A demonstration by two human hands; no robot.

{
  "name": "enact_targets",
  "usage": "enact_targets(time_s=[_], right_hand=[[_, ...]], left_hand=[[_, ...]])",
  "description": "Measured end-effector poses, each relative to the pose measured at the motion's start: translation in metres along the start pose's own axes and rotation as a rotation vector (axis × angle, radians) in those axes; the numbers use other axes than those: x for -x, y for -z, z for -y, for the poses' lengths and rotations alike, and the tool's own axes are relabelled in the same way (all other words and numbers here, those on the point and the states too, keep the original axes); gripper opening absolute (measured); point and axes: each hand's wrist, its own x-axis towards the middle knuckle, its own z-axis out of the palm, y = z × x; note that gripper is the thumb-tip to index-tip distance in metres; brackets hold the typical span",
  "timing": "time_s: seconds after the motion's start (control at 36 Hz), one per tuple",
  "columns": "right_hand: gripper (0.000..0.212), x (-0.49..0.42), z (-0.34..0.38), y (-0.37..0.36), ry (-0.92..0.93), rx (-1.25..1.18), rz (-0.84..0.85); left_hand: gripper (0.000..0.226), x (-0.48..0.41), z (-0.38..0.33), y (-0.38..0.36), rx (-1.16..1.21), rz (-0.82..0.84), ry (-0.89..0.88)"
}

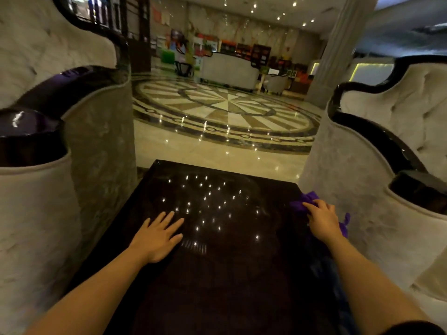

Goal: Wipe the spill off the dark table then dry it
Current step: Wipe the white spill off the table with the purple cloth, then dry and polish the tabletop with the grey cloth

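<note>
A dark glossy table (217,274) stretches ahead of me and mirrors the ceiling lights. Faint smeared streaks show on its far half; I cannot make out a distinct spill. My left hand (157,235) lies flat on the table's left side, palm down, fingers spread, holding nothing. My right hand (323,220) rests at the table's right edge, fingers curled on a crumpled purple cloth (302,203) that pokes out beyond the fingertips and behind the wrist.
A pale tufted armchair with dark glossy trim (72,146) stands close on the left, and another (387,165) on the right, touching the table's right side. Beyond the far edge lies polished patterned marble floor (225,110), a column (338,49) and a distant sofa.
</note>
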Motion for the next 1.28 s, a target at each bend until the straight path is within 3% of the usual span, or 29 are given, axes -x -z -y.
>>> enact_targets(time_s=[0.19, 0.31, 0.64, 0.92, 1.06, 1.28], right_hand=[[0.046, -0.021, -0.009, -0.038, -0.041, 0.017, 0.173], [0.046, -0.018, -0.009, -0.051, -0.085, -0.018, 0.190], [0.058, -0.002, 0.002, -0.036, -0.127, 0.036, 0.355], [0.058, 0.030, 0.016, -0.003, -0.051, 0.020, 0.259], [0.058, 0.044, 0.027, 0.024, 0.021, 0.034, 0.148], [0.059, 0.088, 0.015, 0.038, 0.041, 0.025, 0.051]], left_hand=[[0.056, -0.001, 0.005, -0.003, 0.009, 0.005, -0.016], [0.056, 0.002, 0.003, -0.001, 0.013, 0.008, -0.018], [0.056, 0.002, -0.001, -0.002, -0.096, 0.020, 0.023], [0.056, 0.014, -0.020, 0.021, -0.276, -0.053, 0.036], [0.057, 0.022, -0.040, 0.046, -0.234, -0.181, 0.018], [0.057, 0.048, -0.057, 0.053, -0.129, -0.214, -0.006]])
